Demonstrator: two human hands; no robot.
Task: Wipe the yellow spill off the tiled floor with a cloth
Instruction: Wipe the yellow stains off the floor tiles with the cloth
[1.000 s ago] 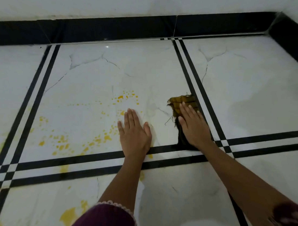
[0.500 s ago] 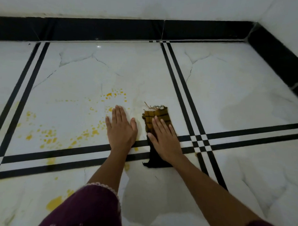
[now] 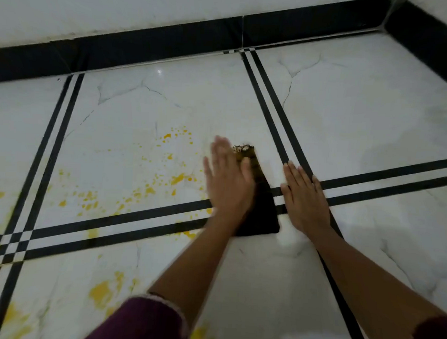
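- The white, marble-veined tiled floor [image 3: 345, 123] fills the view. A pair of black double stripes [image 3: 59, 128] runs from 12 to 6 o'clock down its left side, and another pair crosses from 9 to 3 o'clock.
- The yellow spill [image 3: 177, 179] lies scattered as drops and splashes over the middle tile, at 9 o'clock from the hands. Bigger smeared patches lie lower down at 7 o'clock, and faint ones sit at the far left edge.
- A maroon sleeve [image 3: 141, 321] with a pale trim covers the left forearm at 6 o'clock.
- The left hand [image 3: 228, 184] is blurred. Its fingers are straight and held together, pointing to 12 o'clock, and it grasps nothing. Its thumb side overlaps the left edge of the cloth. I cannot tell whether it presses on the fabric.
- The dark rectangular fabric cloth [image 3: 264, 208] lies flat on the floor between the two hands, across the horizontal stripes. Its frayed, yellow-stained end points to 12 o'clock.
- The right hand [image 3: 305, 195] lies palm down on the floor just at 3 o'clock from the cloth, apart from it. Its fingers are spread straight over the stripe crossing and hold nothing.
- A black skirting [image 3: 145, 50] borders the floor at 12 o'clock and turns the corner at 2 o'clock.
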